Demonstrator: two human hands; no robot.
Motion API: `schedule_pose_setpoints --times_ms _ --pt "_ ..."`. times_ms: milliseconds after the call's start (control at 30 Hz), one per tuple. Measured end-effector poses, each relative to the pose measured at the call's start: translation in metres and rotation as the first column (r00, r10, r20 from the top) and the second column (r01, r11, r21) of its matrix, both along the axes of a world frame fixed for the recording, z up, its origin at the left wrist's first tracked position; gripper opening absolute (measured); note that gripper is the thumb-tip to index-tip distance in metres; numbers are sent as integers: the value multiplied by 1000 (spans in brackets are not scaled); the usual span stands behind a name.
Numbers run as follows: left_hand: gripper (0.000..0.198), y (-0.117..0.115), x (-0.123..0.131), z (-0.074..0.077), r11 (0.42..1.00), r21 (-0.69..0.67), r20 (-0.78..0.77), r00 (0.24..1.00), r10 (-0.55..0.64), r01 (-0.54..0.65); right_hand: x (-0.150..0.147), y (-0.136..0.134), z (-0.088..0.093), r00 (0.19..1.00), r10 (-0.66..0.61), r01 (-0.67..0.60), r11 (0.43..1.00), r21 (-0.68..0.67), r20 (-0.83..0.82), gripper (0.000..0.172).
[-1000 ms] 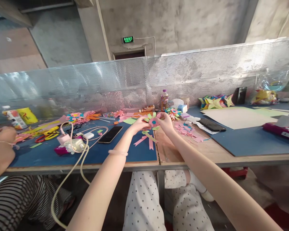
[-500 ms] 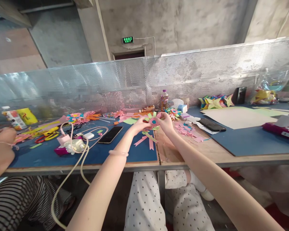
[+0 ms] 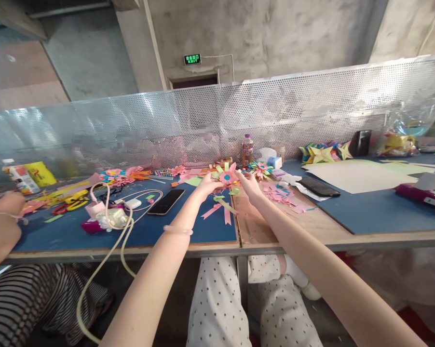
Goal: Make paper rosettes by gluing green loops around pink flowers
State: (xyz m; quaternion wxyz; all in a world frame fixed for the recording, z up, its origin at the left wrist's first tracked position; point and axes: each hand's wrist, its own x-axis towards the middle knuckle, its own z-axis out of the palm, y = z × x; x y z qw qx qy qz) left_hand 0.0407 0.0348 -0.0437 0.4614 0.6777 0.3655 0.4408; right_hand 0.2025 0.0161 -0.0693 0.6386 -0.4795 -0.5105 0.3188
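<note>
A paper flower [image 3: 227, 178], with pink and green petals and a blue dot at its centre, is up above the table between my hands. My left hand [image 3: 207, 186] pinches its left side. Just right of the petals is my right hand [image 3: 251, 186], its fingers apart and apparently holding nothing. Below the flower, pink and green paper strips [image 3: 221, 208] lie on the blue mat. A multicoloured paper flower [image 3: 261, 169] sits beyond my right hand, and pink paper scraps [image 3: 278, 193] are spread beside it.
A phone [image 3: 167, 201] and a looped charging cable [image 3: 125, 241] lie to the left, near yellow scissors [image 3: 76, 200]. A co-worker's hand [image 3: 4, 205] is at far left. A drink bottle [image 3: 247, 150] stands behind the flower. A black phone [image 3: 319, 187] and paper sheets [image 3: 362, 176] are right.
My right fingers have come away from the flower's centre and shifted right. The flower now faces me more fully, its petals showing. My left hand keeps its hold.
</note>
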Motion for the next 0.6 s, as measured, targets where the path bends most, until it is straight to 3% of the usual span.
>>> schedule_pose_setpoints --times_ms 167,600 --pt "38 0 1 0 999 -1 15 999 44 -44 -2 -3 -1 977 213 -214 976 -35 -23 32" --pt "44 -1 1 0 999 -18 30 999 34 -34 2 3 -6 969 229 -234 971 -44 -90 32"
